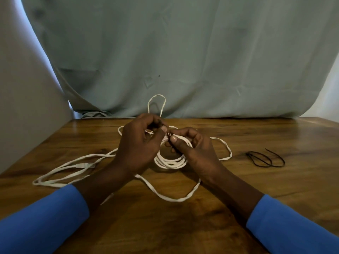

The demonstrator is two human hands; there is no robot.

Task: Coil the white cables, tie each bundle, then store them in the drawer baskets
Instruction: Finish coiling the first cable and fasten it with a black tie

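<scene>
We hold the coiled white cable (170, 160) just above the table (256, 180); our left hand (139, 143) and right hand (192, 151) pinch a dark tie (168, 134) at the coil's far rim, thumbs meeting there.

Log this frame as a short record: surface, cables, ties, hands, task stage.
surface: wooden table, grey-green cloth behind
coil: white, held between the hands
loose cable: white, sprawled left and toward the camera
spare ties: dark, lying to the right
left hand: pinching a thin dark tie at the coil
right hand: pinching the same tie
stage: tying a bundle; no drawer in view
</scene>
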